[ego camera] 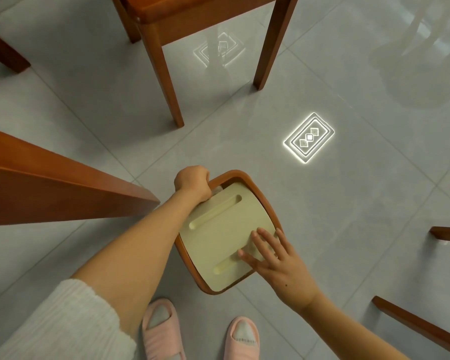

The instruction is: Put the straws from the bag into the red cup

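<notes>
On cream grooved seat (224, 229), flat right hand (278, 266)

The scene is lit softly and evenly from overhead, with a slightly dim, greenish-grey cast. A ceiling lamp is mirrored as a sharp, bright rectangular glare (309, 137) on the glossy floor tiles (374, 203); a fainter second reflection (220, 49) is seen under the wooden stool (205, 11). Shadows are weak and diffuse. Straight edges are bowed by wide-angle distortion toward the borders. The white sleeve (60, 323) at the lower left is rendered slightly soft.
</notes>
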Motion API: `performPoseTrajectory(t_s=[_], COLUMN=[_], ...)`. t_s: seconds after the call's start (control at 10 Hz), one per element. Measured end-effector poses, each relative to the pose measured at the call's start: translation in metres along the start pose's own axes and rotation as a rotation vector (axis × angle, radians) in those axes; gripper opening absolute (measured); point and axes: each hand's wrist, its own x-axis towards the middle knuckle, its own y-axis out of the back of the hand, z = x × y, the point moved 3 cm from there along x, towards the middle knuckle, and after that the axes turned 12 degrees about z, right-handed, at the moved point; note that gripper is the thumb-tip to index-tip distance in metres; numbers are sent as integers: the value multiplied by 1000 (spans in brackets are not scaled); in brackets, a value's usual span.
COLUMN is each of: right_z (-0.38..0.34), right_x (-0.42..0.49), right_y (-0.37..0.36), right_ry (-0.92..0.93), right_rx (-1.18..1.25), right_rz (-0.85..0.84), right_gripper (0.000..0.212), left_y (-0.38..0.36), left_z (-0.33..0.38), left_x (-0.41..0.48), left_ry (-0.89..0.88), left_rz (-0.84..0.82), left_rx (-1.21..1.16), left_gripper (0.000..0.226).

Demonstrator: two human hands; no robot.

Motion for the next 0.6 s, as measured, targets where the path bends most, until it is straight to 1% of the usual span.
performPoseTrajectory(t_s=[0.1,0.2,0.3,0.4,0.5,0.6], right_z=[-3,-7,-7,-3,-2,-2], right_x=[0,3,9,7,19,42], right_y=[-2,2,13,22,45,85], right_ry=[-4,-45,-128,-217,-235,-196], right_rx=[-24,9,16,-12,-12,-4], right_rz=[0,-72,-215,-422,-393,-318], right_gripper=[76,83,61,49,55,59], left_y=[5,7,23,41,65,97], left_z=[-6,-17,-25,-28,-24,-16], left_x=[4,2,1,-6,-21,-38], left_ry=[-28,41,144,116,86,90], left_rz=[-136,-245,-210,-130,-60,44], left_rx=[-71,-196,-390,-390,-334,-342], left_gripper=[14,9,20,22,22,17])
